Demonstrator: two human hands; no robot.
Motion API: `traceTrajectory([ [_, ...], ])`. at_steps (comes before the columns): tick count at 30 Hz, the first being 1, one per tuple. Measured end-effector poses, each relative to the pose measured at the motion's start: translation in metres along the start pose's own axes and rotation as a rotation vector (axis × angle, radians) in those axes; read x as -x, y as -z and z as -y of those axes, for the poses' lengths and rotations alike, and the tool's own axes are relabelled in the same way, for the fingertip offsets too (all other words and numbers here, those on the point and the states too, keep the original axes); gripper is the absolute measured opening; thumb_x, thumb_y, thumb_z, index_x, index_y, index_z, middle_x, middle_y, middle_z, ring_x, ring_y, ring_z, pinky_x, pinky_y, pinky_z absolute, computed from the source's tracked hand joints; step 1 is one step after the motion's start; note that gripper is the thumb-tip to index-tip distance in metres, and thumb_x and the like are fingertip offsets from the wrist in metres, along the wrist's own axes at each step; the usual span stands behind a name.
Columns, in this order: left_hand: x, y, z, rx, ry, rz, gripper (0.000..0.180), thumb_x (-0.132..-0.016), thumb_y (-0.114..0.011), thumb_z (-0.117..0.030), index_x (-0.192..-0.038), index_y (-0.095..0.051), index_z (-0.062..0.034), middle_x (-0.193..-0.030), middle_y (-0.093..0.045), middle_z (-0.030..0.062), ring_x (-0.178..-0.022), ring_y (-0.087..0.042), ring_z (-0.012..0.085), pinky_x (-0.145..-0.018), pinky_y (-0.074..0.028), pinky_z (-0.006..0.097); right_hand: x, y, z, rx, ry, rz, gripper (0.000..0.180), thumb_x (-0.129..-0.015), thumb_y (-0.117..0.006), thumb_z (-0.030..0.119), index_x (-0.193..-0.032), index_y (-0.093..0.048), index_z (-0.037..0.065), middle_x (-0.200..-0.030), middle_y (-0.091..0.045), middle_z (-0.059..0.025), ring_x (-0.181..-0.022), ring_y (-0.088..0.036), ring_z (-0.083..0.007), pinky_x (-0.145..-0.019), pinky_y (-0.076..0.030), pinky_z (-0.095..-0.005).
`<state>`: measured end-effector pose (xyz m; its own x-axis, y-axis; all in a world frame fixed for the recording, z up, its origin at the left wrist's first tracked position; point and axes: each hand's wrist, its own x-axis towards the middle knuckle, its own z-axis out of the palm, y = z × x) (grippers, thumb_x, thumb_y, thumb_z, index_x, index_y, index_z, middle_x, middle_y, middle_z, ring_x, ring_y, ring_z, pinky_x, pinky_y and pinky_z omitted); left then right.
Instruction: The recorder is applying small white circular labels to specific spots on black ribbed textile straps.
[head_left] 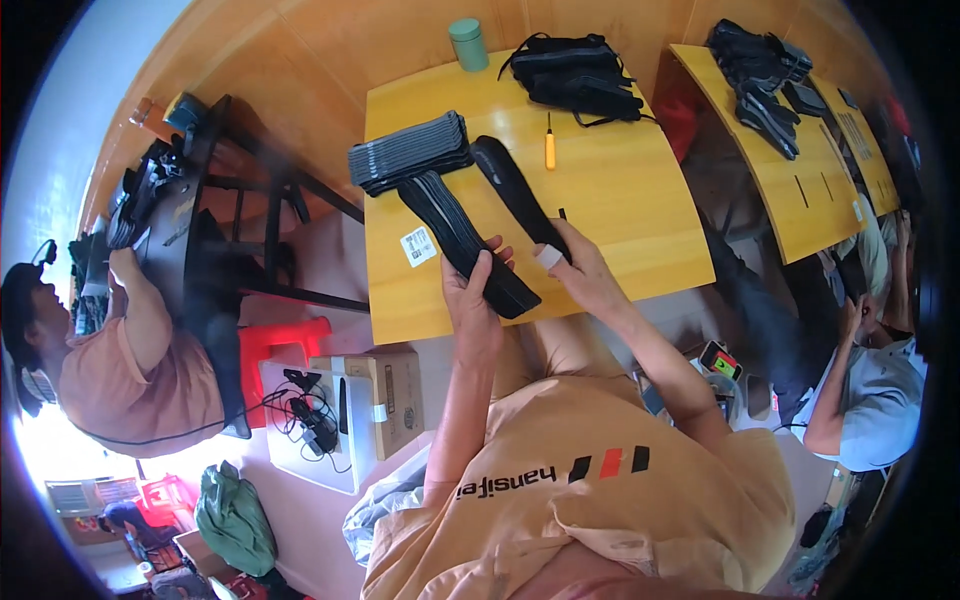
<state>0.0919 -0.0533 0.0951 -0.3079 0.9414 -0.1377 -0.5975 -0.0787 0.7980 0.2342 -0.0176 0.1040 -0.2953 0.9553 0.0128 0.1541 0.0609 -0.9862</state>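
Strips [444, 220], black, flat, fabric-like, lie clasped by our curled left fingers [483, 268]; a matching strip [516, 195] extends beyond our closed right fingers [572, 240]. Separating seems underway, calling for steadiness next.

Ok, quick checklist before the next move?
1. Left hand gripping left strap: ok.
2. Right hand gripping right strap: ok, near its lower end.
3. A hand free: not ok, both occupied.
4. Left strap clear of stack: cannot tell, its upper end meets the stack's outline in this view.
5. Screwdriver clear of both straps: ok, lying apart.
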Motion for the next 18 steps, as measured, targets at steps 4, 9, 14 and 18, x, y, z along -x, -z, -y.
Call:
traceTrajectory([
  [4,0.0,-0.004,0.006,-0.019,-0.039,-0.051,0.03,-0.086,-0.055,-0.006,-0.113,-0.043,-0.0067,-0.097,-0.059,0.009,-0.086,-0.058,0.0162,-0.074,-0.049,0.028,0.001,-0.006,-0.005,0.111,0.168,-0.061,0.042,-0.084,-0.055,0.027,-0.113,-0.047,-0.002,-0.103,-0.054,-0.0196,-0.095,-0.055,-0.03,-0.081,-0.042,-0.0351],
  [9,0.003,0.002,0.023,0.103,0.022,0.062,0.051,-0.095,-0.034,-0.035,-0.138,-0.017,-0.011,-0.135,-0.031,0.007,-0.123,-0.032,0.0199,-0.103,-0.024,0.035,0.005,-0.019,0.011,0.457,0.118,0.062,0.071,-0.076,-0.063,0.031,-0.129,-0.029,-0.001,-0.107,-0.046,-0.0211,-0.098,-0.049,-0.0364,-0.084,-0.04,-0.0412],
  [14,0.014,-0.024,0.018,0.2,0.025,0.215,0.07,-0.088,-0.026,-0.06,-0.137,-0.023,-0.0105,-0.138,-0.032,0.0059,-0.128,-0.027,0.023,-0.107,-0.015,0.037,0.006,0.003,-0.001,0.363,0.138,0.028,0.083,-0.064,-0.071,0.033,-0.128,-0.03,-0.001,-0.114,-0.047,-0.024,-0.105,-0.048,-0.0384,-0.09,-0.038,-0.0401],
  [18,0.02,-0.029,0.024,0.394,0.166,0.309,0.08,-0.083,-0.033,-0.066,-0.14,-0.02,-0.0109,-0.14,-0.029,0.0062,-0.129,-0.026,0.0238,-0.108,-0.015,0.038,0.002,0.026,0.0,0.251,0.094,0.125,0.076,-0.061,-0.07,0.023,-0.125,-0.036,0.001,-0.112,-0.051,-0.0221,-0.104,-0.051,-0.0357,-0.09,-0.04,-0.039],
])
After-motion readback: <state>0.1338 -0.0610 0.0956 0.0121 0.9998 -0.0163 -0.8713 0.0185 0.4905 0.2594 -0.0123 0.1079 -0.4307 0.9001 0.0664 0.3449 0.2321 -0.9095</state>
